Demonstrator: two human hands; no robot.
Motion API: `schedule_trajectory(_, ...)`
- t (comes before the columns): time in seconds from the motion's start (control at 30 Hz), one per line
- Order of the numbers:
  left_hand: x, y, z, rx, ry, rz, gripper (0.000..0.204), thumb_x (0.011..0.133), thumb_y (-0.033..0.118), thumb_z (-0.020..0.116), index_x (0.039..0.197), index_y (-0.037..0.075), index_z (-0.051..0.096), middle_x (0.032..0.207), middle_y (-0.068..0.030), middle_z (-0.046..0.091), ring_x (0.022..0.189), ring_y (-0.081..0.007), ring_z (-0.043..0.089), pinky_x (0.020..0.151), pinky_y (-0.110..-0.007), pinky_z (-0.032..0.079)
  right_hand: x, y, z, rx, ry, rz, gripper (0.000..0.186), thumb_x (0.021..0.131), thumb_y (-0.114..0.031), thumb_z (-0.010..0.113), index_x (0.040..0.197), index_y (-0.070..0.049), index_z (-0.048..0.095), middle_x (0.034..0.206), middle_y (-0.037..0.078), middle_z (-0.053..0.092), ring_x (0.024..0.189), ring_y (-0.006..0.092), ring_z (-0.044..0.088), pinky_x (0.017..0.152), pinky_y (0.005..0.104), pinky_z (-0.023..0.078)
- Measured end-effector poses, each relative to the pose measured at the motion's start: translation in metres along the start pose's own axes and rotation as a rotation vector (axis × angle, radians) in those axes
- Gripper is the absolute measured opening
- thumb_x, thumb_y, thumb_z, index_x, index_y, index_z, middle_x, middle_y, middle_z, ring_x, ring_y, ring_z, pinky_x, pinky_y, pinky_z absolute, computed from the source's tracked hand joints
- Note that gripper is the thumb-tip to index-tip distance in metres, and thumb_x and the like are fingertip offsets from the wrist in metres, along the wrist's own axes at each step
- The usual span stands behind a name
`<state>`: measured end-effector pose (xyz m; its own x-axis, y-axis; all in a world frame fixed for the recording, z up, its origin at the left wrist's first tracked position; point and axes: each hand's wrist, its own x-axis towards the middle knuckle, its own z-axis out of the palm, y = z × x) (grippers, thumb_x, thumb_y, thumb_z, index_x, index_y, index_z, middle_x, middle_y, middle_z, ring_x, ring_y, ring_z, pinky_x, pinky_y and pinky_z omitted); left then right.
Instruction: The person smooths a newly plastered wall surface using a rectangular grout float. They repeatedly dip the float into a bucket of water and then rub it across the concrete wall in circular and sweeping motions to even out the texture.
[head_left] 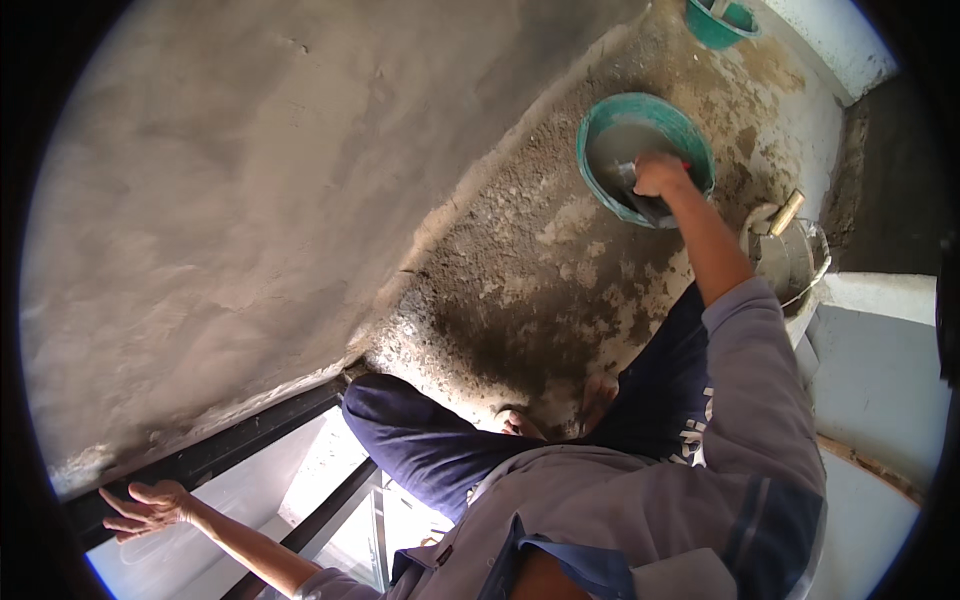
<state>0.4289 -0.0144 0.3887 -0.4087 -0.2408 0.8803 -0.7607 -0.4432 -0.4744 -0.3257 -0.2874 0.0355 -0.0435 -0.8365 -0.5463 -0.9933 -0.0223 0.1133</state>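
My right hand (pixel 660 175) reaches into a round green basin (pixel 598 120) at the upper right, closed round a trowel. The trowel's grey blade (pixel 652 208) shows below the hand, and a small red part shows beside the fingers. Wet grey mortar (pixel 620 142) lies in the basin. At the lower left my left hand (pixel 145 508) has its fingers spread and holds nothing. It is beside a dark metal frame (pixel 255 428); whether it touches the frame I cannot tell.
A smeared grey plaster wall (pixel 250 200) fills the left. The rough floor (pixel 530 270) is splashed with mortar. Behind the basin stands a second green container (pixel 715 30). At right is a pale bucket (pixel 785 262) with a wire handle and a wooden-handled tool (pixel 788 212).
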Motion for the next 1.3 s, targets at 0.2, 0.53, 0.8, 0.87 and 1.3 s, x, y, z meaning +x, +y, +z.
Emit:
schedule_trajectory(0.2,0.022,0.019,-0.007,-0.007,0.023,-0.137,0.072,0.104,0.066,0.031,0.14,0.011,0.063,0.147,-0.0115,0.057,0.148,-0.038,0.034,0.125,-0.06,0.013,-0.014,0.047,-0.019,0.071,-0.103,0.022,0.057,0.091,-0.036,0.07,0.138,-0.004,0.061,0.137,0.021,0.063,0.126,0.0373,0.062,0.105,0.0451,0.05)
schedule_trajectory(0.53,0.011,0.016,-0.011,0.008,-0.061,-0.161,0.075,0.103,0.067,0.033,0.142,0.01,0.062,0.158,-0.021,0.041,0.153,-0.0355,0.029,0.126,-0.058,0.009,-0.134,-0.187,-0.101,1.018,1.242,-0.691,0.056,0.097,-0.023,0.067,0.15,-0.011,0.053,0.119,0.019,0.066,0.105,0.0333,0.068,0.088,0.0418,0.057)
schedule_trajectory(0.8,0.009,0.012,-0.013,0.014,-0.03,-0.108,0.07,0.105,0.061,0.034,0.14,0.007,0.063,0.154,-0.0163,0.049,0.153,-0.0296,0.029,0.127,-0.058,0.012,-0.13,-0.277,-0.215,0.888,1.615,-0.76,0.052,0.095,-0.02,0.068,0.146,-0.017,0.059,0.089,0.009,0.053,0.075,0.0265,0.058,0.069,0.0391,0.055)
schedule_trajectory(0.87,0.009,0.016,-0.012,0.02,-0.058,-0.105,0.07,0.105,0.061,0.034,0.14,0.007,0.062,0.153,-0.0159,0.05,0.153,-0.0292,0.029,0.127,-0.058,0.012,-0.116,-0.285,-0.194,0.967,1.598,-0.743,0.051,0.094,-0.018,0.068,0.144,-0.015,0.06,0.087,0.009,0.053,0.074,0.0266,0.058,0.067,0.0393,0.054)
schedule_trajectory(1.3,0.006,0.023,-0.007,-0.054,0.018,-0.158,0.069,0.103,0.063,0.04,0.14,0.009,0.063,0.154,-0.0171,0.047,0.151,-0.0315,0.032,0.126,-0.057,0.015,-0.115,-0.263,-0.163,0.995,1.488,-0.665,0.053,0.097,-0.022,0.065,0.149,-0.014,0.055,0.089,0.016,0.058,0.07,0.0301,0.061,0.059,0.0409,0.051)
